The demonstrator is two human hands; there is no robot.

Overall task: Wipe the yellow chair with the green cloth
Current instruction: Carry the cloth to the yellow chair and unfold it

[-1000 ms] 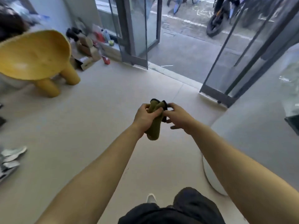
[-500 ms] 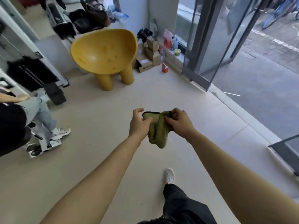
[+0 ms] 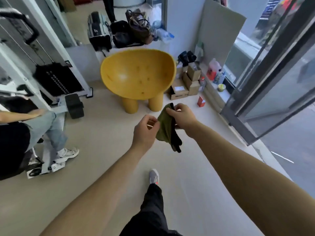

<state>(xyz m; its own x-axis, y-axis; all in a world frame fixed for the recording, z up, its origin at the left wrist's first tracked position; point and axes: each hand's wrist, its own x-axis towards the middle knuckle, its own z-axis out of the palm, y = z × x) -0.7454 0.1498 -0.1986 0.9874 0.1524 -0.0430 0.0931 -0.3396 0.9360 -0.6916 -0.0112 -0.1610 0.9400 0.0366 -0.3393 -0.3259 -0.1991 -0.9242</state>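
Note:
The yellow chair [image 3: 138, 77], a round tub seat on thick legs, stands on the floor straight ahead, its seat facing me. The green cloth [image 3: 164, 128], with a black edge hanging down, is held in the air in front of the chair's legs. My right hand [image 3: 183, 119] pinches the cloth's top corner and grips its right side. My left hand [image 3: 144, 132] pinches the cloth's left edge between thumb and fingers. Both hands are well short of the chair.
Cardboard boxes [image 3: 186, 82] and bottles [image 3: 214, 71] crowd the window ledge right of the chair. A weight machine [image 3: 56, 79] and a seated person's legs [image 3: 51, 130] fill the left. A glass door frame [image 3: 265, 92] stands at right. Bags [image 3: 136, 29] lie behind the chair.
The view has swung toward the chair, which is now centred and nearer. The cloth has been opened out between my hands, its black edge now hanging loose.

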